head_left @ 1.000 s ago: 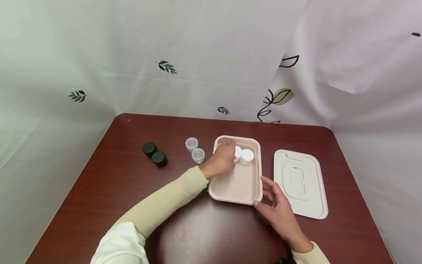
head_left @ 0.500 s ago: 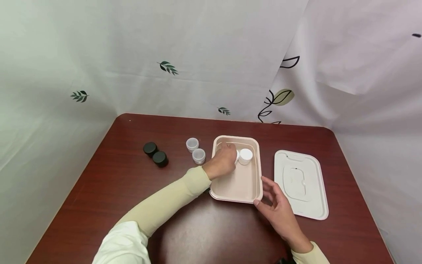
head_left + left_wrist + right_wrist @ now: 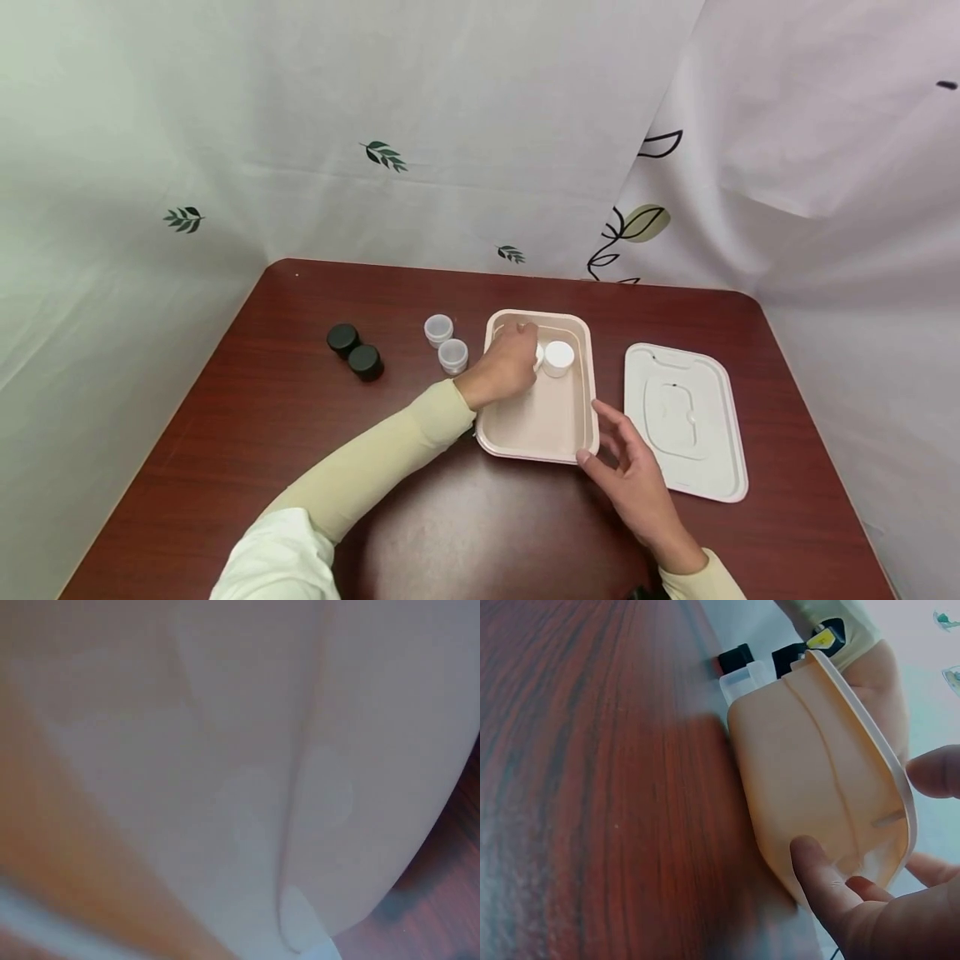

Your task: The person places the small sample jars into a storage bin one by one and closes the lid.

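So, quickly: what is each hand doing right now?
Left hand: fingers curled round a white jar inside the tray.
Right hand: open, thumb touching the tray's near corner.

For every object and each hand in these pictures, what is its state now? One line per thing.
Beige rectangular plastic tray: uncovered, on the table.
White flat tray lid: off, lying right of the tray.
White round jars: capped, inside the tray.
Two clear small jars: capped, upright, left of the tray.
Two black round jars: capped, touching each other.
Left hand: in the tray, grip on one white jar.
Right hand: open, thumb touching the tray's near corner.
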The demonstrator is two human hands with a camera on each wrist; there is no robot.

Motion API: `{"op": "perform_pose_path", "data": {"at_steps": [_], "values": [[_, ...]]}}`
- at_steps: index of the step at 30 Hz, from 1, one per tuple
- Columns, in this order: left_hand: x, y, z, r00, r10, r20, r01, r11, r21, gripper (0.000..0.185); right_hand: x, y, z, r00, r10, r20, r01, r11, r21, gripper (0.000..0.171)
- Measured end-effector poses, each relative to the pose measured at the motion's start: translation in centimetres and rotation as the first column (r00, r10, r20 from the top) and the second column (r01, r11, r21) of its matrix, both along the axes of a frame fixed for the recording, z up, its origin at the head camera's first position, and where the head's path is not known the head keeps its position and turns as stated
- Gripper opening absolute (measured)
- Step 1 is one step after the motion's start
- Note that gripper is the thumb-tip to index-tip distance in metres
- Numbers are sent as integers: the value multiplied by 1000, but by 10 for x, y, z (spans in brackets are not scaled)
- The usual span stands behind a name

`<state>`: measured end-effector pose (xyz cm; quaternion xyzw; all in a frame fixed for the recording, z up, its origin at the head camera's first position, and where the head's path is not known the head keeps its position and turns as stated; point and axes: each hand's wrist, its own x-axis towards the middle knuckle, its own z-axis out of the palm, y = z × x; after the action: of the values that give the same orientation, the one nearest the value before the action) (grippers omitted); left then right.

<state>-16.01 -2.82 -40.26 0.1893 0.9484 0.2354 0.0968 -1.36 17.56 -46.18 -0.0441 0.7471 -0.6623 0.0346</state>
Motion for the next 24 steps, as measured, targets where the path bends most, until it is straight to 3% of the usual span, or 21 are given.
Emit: {"op": "perform_pose_path", "data": {"at_steps": [6, 12, 18, 24], "values": [[3, -16, 16, 998, 54, 16, -56, 990, 126, 45, 1, -1, 0, 1000, -5, 6, 5, 1000, 9, 68], [3, -43, 29, 993, 116, 14, -116, 956, 268, 50, 3, -3, 2, 1000, -29, 8, 29, 999, 27, 69], [7, -81, 38, 974, 223, 35, -220, 901, 375, 50, 5, -5, 2, 999, -49, 20, 49, 998, 29, 70], [11, -130, 32, 934, 347, 81, -346, 830, 438, 49, 8, -6, 1, 998, -55, 9, 55, 998, 21, 70]]}}
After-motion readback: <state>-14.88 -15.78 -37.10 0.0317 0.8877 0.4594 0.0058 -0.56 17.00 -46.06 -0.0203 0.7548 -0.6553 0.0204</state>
